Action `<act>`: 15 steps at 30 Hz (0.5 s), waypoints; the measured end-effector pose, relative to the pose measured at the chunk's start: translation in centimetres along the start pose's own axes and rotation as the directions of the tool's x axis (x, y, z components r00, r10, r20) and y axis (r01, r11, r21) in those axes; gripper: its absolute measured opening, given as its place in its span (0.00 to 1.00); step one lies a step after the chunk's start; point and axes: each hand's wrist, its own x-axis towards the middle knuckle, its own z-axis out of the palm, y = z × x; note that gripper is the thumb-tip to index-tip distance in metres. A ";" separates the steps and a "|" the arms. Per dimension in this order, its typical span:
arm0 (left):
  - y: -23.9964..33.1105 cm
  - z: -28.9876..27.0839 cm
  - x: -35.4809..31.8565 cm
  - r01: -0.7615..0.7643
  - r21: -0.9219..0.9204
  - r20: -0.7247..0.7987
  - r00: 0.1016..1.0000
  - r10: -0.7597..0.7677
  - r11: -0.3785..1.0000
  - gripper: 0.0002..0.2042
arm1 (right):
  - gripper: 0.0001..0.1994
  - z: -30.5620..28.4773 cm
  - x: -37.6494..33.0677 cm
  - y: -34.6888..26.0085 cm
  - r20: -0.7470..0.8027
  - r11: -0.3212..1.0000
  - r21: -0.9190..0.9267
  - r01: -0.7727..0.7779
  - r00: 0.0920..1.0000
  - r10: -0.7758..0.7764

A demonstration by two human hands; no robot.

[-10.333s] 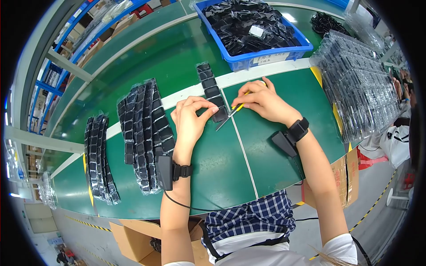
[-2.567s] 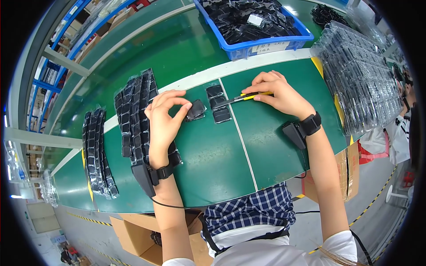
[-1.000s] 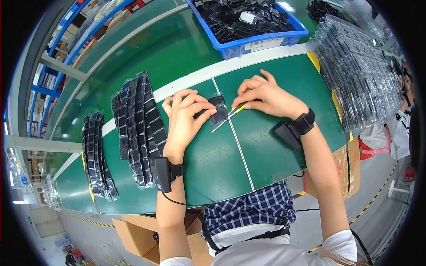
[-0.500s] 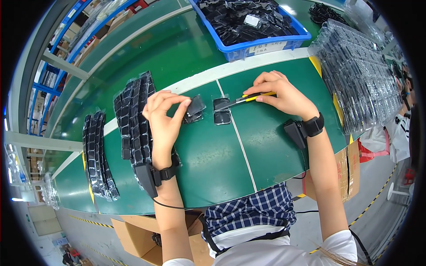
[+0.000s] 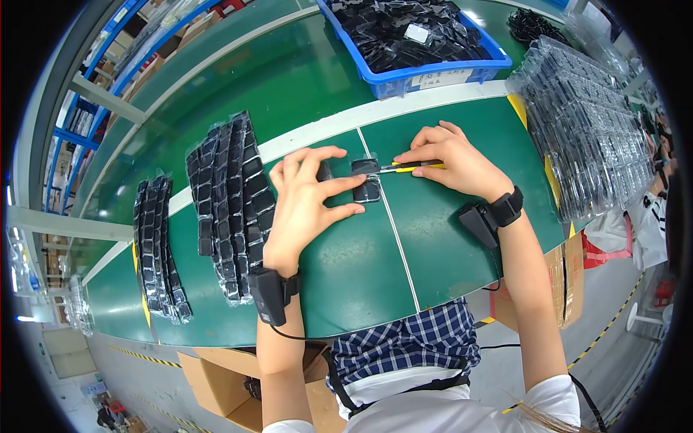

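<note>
A short strip of black squares in clear film (image 5: 367, 190) lies on the far part of the green table (image 5: 346, 274), between the hands. The left hand (image 5: 299, 198) has its fingers spread, gripping nothing, index fingertip at the strip's left edge. The right hand (image 5: 456, 160) grips a yellow-and-black utility knife (image 5: 413, 167), its blade end at the strip. The squares look light and thin, the film probably slippery; pressing flat or pinching the edges should suit, fingertips clear of the blade.
</note>
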 end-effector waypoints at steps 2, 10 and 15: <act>0.1 0.3 0.0 -0.010 -0.003 0.008 1.000 0.010 1.000 0.17 | 0.17 0.0 -0.1 -0.1 0.026 1.000 -0.011 -0.017 1.000 0.017; -0.1 1.2 0.6 -0.001 -0.006 -0.129 0.992 0.001 1.000 0.06 | 0.17 -0.1 -0.2 -0.1 0.085 1.000 -0.007 0.007 0.996 -0.006; -0.7 2.1 0.6 0.026 0.086 -0.117 0.993 -0.016 0.996 0.05 | 0.17 -0.2 -0.2 -0.4 0.109 1.000 0.006 0.001 0.994 -0.002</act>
